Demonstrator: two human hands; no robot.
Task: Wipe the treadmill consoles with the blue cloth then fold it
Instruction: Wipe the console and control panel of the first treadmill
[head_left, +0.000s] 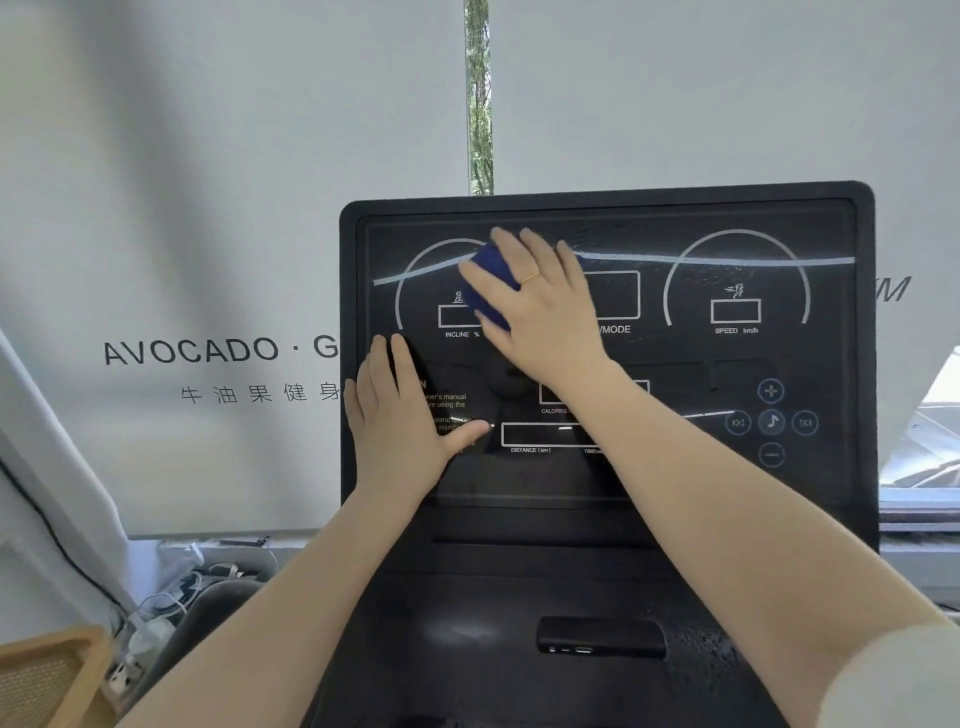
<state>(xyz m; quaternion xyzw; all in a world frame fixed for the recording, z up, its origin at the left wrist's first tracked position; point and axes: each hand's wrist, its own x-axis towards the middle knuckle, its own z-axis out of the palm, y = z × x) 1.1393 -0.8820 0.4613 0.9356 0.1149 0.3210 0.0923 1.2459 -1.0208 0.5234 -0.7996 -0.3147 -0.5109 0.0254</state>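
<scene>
you had your right hand (530, 306) spread flat over the bunched blue cloth (488, 288), pressing it to the treadmill console (727, 223) near the incline dial at ten o'clock, likely for wiping pressure. your left hand (400, 421), open and empty, braced the console's eight o'clock edge.

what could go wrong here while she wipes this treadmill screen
The right hand presses the blue cloth flat on the console, so a wide sweep might press the plus button or music button. The left hand rests bare on the panel and may leave smudges.
</scene>
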